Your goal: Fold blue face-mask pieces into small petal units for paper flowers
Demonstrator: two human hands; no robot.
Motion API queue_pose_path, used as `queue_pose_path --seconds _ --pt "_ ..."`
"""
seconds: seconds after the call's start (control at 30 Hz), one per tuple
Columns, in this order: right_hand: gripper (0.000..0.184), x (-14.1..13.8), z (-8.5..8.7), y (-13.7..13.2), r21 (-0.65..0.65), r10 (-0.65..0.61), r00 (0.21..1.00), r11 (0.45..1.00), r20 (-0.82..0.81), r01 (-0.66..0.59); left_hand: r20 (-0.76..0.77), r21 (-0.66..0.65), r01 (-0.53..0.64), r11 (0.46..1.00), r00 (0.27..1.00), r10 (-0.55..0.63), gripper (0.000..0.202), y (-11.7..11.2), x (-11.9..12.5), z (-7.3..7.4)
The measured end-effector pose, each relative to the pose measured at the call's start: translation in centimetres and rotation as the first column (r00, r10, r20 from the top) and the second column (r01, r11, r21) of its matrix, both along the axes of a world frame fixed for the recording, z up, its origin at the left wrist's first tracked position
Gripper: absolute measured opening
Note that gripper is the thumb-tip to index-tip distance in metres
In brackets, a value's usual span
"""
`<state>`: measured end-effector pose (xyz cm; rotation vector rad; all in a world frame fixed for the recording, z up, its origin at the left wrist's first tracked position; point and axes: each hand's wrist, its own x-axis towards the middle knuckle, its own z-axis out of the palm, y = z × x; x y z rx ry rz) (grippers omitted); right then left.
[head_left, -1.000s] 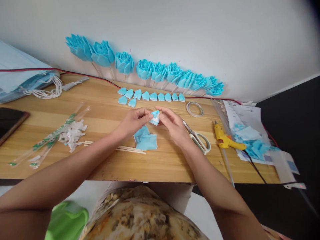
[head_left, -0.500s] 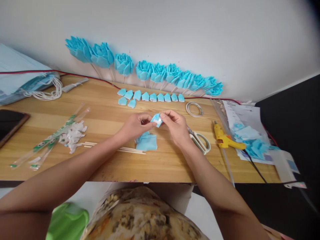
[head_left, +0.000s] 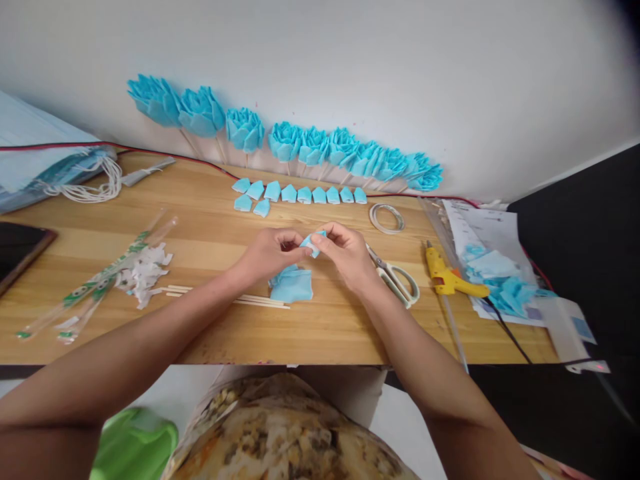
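Small fabric petal (head_left: 307, 243): above wooden tabletop (head_left: 340, 337) | visible part slants up rightward; long axis partly covered | light blue, white patch | left hand (head_left: 269, 256), right hand (head_left: 349, 257): each nearly closed, pinching one side

The wood-grained table (head_left: 325, 340) carries two rows of folded blue pieces (head_left: 289, 193) towards the back, with a tape roll (head_left: 388, 231) at their right. Nearer the front lie flat blue pieces (head_left: 293, 285), thin sticks (head_left: 260, 302) and scissors (head_left: 385, 267) — then a yellow glue gun (head_left: 445, 279), farther right. On the left sit white scraps (head_left: 143, 273), clear green-marked wrappers (head_left: 107, 273) and a dark-screened device (head_left: 20, 250).
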<state>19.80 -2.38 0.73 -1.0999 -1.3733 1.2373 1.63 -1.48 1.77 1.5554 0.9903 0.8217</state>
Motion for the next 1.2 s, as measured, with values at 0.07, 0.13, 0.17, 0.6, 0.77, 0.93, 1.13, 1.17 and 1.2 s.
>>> queue_pose_path --seconds 0.07,0.13,0.17,0.6,0.77,0.93,1.13,1.17,1.2 --pt "0.029 0.0 -0.1 0.0 0.003 -0.028 1.0 1.0 -0.011 0.028 -0.001 0.007 -0.012 1.0 1.0 0.012 0.026 0.0 0.0 -0.1" --pt "0.03 0.0 0.0 0.1 -0.003 -0.053 0.999 0.999 -0.012 0.053 0.006 0.014 -0.024 1.0 1.0 0.024 0.024 0.2 -0.1 -0.3" --pt "0.031 0.0 0.0 0.1 -0.006 -0.063 0.998 0.998 -0.006 0.063 0.012 0.018 -0.025 1.0 1.0 0.025 0.023 0.2 -0.1 -0.3" --pt "0.026 0.1 -0.2 0.1 0.047 -0.06 0.998 0.997 0.027 0.059 0.103 -0.004 -0.118 0.993 0.988 0.118 0.021 0.1 -0.4 0.6" --pt "0.027 0.0 -0.2 0.1 0.03 -0.071 0.997 0.997 0.033 0.07 0.109 -0.012 -0.133 0.991 0.985 0.134 0.023 0.1 -0.4 0.9" --pt "0.026 0.1 -0.4 0.1 0.043 -0.072 0.997 0.997 0.029 0.071 0.075 0.035 -0.132 0.991 0.989 0.129 0.023 0.3 -0.4 0.6" --pt "0.03 -0.2 0.0 0.0 0.004 -0.046 0.999 0.999 0.016 0.046 0.033 0.096 -0.157 0.983 0.987 0.155 0.025 0.4 -0.4 0.1" --pt "0.031 -0.2 0.1 -0.1 -0.013 -0.032 0.999 0.999 0.007 0.032 0.04 0.099 -0.157 0.983 0.987 0.154 0.025 0.4 -0.4 0.1" --pt "0.032 -0.3 0.2 -0.1 -0.029 -0.017 1.0 0.999 0.003 0.017 0.048 0.1 -0.155 0.983 0.987 0.151 0.025 0.4 -0.4 0.1"
